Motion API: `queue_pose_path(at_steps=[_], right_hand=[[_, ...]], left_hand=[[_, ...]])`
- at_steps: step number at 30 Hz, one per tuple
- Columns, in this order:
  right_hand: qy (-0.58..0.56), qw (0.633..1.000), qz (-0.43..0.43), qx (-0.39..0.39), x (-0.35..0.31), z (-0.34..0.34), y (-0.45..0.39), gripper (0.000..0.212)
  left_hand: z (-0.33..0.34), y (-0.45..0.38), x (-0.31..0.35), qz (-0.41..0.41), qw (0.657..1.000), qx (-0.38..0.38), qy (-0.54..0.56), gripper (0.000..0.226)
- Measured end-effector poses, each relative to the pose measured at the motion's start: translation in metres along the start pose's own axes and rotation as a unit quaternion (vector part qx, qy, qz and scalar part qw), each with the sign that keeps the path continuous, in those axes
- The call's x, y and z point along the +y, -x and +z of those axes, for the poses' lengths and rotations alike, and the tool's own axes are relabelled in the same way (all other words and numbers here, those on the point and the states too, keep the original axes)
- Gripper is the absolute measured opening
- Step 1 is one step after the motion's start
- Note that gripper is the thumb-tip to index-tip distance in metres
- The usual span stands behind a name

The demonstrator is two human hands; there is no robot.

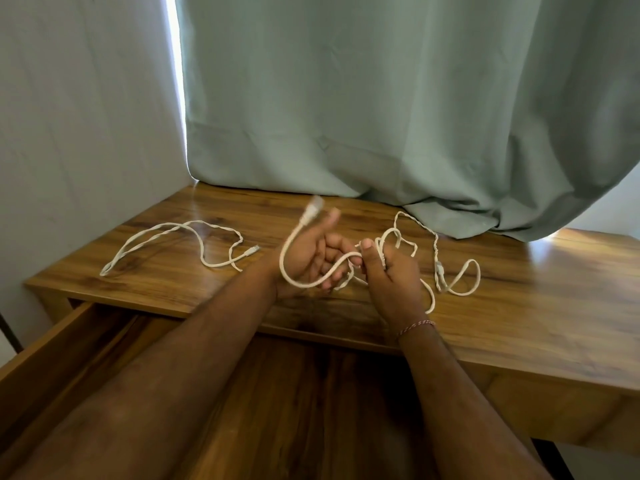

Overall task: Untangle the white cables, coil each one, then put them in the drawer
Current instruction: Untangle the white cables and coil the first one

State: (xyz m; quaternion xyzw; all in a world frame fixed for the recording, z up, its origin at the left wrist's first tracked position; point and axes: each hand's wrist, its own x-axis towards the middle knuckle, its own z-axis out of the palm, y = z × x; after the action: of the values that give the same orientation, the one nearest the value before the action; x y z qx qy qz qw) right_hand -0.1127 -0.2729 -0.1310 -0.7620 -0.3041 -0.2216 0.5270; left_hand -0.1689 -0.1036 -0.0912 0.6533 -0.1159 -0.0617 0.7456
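My worry from here is a tightened knot: if I draw the plug end [313, 210] through the wrong loop, or pull hard while the bundle in my right hand [393, 271] is clamped, the tangle could cinch instead of opening, and the slack lying on the bench [519, 306] could drag toward the edge. My left hand [310, 258] is held palm up just above the bench, thumb raised, fingers loosely curled round one white cable [294, 271] that arcs below the wrist and rises to the blurred plug. My right hand sits just beside it, back toward me, fingers closed on a bunch of loops [398, 239]. A separate twisted cable [180, 237] lies well left on the bench. The drawer [69, 341] stands open below, holding no cable that I can see.
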Motion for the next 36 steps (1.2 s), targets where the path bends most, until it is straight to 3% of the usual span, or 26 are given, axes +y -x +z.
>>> queue_pose_path(at_steps=[1,3,6,8,11,14,17,19,23,27,31,36], right_hand=[[-0.019,1.0,0.013,0.007,-0.004,0.002,-0.001,0.048],[-0.053,0.998,0.035,0.005,-0.01,0.006,-0.002,0.054],[-0.169,0.979,0.11,-0.012,-0.02,0.014,0.0,0.059],[-0.245,0.954,0.172,0.006,-0.027,0.018,0.0,0.058],[-0.32,0.921,0.221,0.028,-0.033,0.019,0.0,0.052],[-0.353,0.898,0.262,0.021,-0.038,0.021,0.002,0.046],[-0.371,0.882,0.29,-0.032,-0.039,0.024,0.004,0.048],[-0.388,0.86,0.32,-0.082,-0.038,0.024,0.005,0.054],[-0.43,0.821,0.345,-0.15,-0.038,0.019,0.008,0.04],[-0.382,0.843,0.344,-0.159,-0.046,0.026,0.012,0.056],[-0.297,0.888,0.342,-0.075,-0.064,0.048,0.023,0.054],[-0.231,0.936,0.265,-0.025,-0.059,0.061,0.035,0.066]], left_hand=[[-0.002,0.0,-0.003,0.019,0.997,0.01,0.072,0.082],[-0.005,0.0,-0.011,0.097,0.978,0.07,0.17,0.084],[0.001,-0.005,-0.021,0.194,0.954,0.185,0.133,0.051],[0.005,-0.008,-0.024,0.174,0.961,0.212,0.021,0.045],[0.005,0.002,-0.021,0.127,0.967,0.139,-0.173,0.066],[0.015,0.013,-0.017,0.095,0.982,0.034,-0.162,0.067],[0.029,0.012,-0.023,0.085,0.979,0.137,-0.125,0.039],[0.036,0.009,-0.027,0.078,0.968,0.213,-0.105,0.036],[0.045,0.007,-0.027,0.037,0.947,0.29,-0.133,0.033],[0.043,0.013,-0.031,0.065,0.91,0.369,-0.179,0.031],[0.036,0.025,-0.042,0.1,0.823,0.453,-0.329,0.04],[0.033,0.035,-0.044,0.142,0.794,0.462,-0.368,0.034]])
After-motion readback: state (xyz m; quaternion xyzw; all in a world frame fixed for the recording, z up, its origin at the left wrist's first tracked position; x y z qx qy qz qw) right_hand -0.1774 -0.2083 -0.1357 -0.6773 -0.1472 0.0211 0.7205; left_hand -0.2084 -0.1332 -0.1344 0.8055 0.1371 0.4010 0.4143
